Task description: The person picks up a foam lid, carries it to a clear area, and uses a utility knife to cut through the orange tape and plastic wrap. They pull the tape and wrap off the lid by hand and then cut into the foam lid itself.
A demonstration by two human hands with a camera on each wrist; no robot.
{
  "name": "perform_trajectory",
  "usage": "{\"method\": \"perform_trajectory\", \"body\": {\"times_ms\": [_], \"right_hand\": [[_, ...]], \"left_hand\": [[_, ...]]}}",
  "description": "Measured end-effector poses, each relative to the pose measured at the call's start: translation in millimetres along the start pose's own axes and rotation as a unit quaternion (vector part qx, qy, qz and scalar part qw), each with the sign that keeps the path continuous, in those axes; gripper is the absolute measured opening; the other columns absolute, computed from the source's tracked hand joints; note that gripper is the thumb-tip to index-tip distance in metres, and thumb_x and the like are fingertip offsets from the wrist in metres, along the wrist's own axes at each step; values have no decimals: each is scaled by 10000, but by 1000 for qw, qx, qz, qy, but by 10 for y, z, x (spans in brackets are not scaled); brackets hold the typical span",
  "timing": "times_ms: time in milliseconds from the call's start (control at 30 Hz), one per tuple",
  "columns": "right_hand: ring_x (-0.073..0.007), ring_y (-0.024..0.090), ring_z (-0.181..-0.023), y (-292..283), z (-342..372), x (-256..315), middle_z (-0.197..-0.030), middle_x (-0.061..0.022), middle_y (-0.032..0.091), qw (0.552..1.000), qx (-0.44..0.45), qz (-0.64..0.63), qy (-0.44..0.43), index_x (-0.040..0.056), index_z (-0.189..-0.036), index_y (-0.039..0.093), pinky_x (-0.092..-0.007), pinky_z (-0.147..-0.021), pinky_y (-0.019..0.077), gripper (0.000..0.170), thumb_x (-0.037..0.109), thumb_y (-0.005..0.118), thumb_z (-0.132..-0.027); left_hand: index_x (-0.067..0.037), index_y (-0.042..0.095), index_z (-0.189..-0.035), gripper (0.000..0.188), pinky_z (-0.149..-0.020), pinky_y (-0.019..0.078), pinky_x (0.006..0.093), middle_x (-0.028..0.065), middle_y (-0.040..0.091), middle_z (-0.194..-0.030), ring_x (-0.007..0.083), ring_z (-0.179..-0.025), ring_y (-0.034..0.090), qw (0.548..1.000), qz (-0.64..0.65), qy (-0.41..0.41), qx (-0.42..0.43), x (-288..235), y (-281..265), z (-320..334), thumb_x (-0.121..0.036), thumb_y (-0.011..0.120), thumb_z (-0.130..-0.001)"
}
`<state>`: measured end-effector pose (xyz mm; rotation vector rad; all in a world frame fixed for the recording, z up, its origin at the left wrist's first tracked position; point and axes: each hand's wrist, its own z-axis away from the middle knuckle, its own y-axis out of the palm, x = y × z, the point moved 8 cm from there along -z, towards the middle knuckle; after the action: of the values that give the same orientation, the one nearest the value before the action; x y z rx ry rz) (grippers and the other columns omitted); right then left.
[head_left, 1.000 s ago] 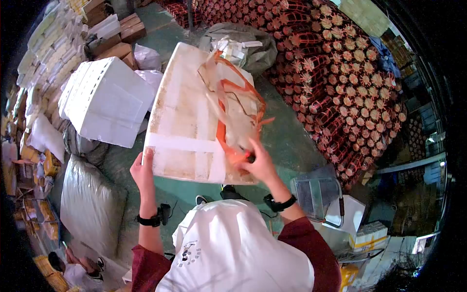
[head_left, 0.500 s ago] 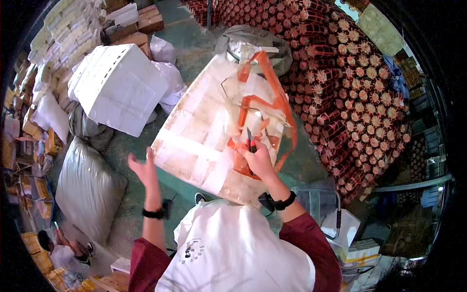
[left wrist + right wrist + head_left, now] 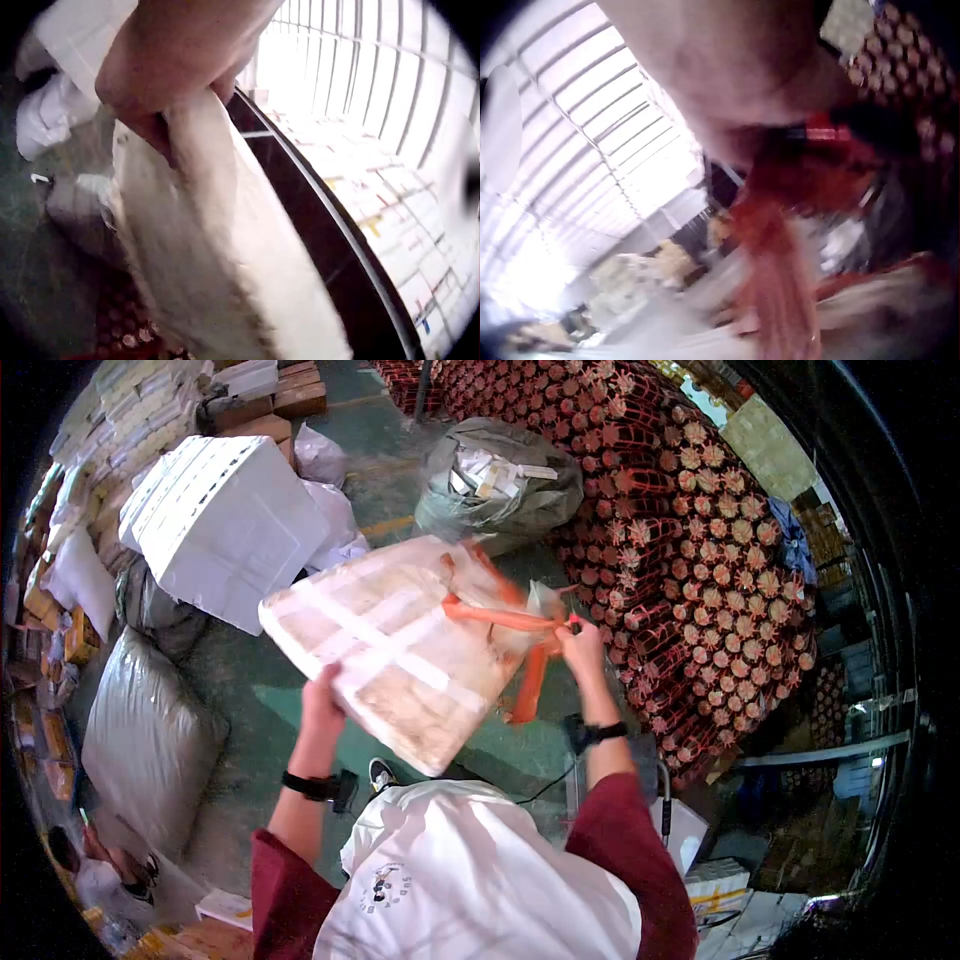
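Observation:
My left hand [image 3: 322, 705] grips the near left edge of a stained white foam slab [image 3: 390, 650] crossed by pale tape. In the left wrist view the hand [image 3: 187, 60] wraps over the rim of the slab [image 3: 217, 217]. Beyond the slab's right side, my right hand [image 3: 587, 652] pinches loose orange tape [image 3: 500, 616] and holds a small dark tool with red on it. The right wrist view is blurred; there the tool [image 3: 825, 134] lies across the fingers and orange tape [image 3: 776, 277] hangs below the hand [image 3: 742, 82].
A grey-green sack [image 3: 500, 485] holding white scraps stands beyond the slab. White foam boxes [image 3: 225, 525] and a stuffed pale sack [image 3: 150, 745] are at the left. Red-netted bundles [image 3: 700, 560] are piled at the right. A person [image 3: 100, 870] is at the lower left.
My left hand, off the slab half a second ago, grips its edge again. My right hand has moved up and right, drawing orange tape outward. The slab has turned and shifted left.

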<state>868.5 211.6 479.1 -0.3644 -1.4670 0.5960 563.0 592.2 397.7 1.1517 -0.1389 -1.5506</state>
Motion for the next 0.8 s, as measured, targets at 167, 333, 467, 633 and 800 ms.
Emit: {"method": "perform_trajectory", "body": {"times_ms": [167, 333, 467, 633, 800], "right_hand": [[-267, 634, -689, -237, -84, -217, -780, -119, 663, 994, -7, 102, 35, -23, -977, 645, -404, -662, 491, 233, 173, 711, -869], [-218, 617, -717, -276, 182, -20, -783, -115, 648, 993, -22, 92, -75, -14, -935, 624, -378, -685, 470, 206, 183, 678, -904], [-396, 677, -851, -336, 387, 223, -913, -235, 694, 985, -37, 162, -42, -17, -1168, 644, -464, -731, 509, 338, 227, 659, -935], [-400, 676, -820, -366, 392, 227, -905, -240, 691, 963, -84, 229, -117, -28, -1228, 609, -466, -684, 508, 389, 236, 649, -944], [-251, 675, -795, -469, 241, 54, -884, -141, 706, 993, 38, 107, -22, -7, -1111, 661, -399, -678, 495, 303, 217, 705, -910]], "left_hand": [[80, 449, -1336, 541, -968, 536, 426, 178, 621, -1223, 329, -1101, 639, 997, -31, 70, 23, -171, -101, -25, -75, 653, -859], [66, 419, -1360, 553, -959, 538, 431, 194, 591, -1253, 322, -1118, 623, 998, 38, 33, 32, -219, -223, 10, -98, 608, -867], [74, 422, -1364, 580, -992, 510, 442, 197, 595, -1244, 331, -1129, 614, 998, -43, 37, 22, -232, -343, -34, -163, 611, -869], [76, 443, -1342, 569, -909, 553, 409, 179, 614, -1196, 309, -1054, 646, 991, -98, 94, 4, -211, -257, 65, -82, 639, -831], [65, 455, -1334, 538, -905, 556, 404, 178, 619, -1193, 302, -1054, 652, 998, -26, 59, -26, -217, -222, 89, -124, 619, -858]]}}
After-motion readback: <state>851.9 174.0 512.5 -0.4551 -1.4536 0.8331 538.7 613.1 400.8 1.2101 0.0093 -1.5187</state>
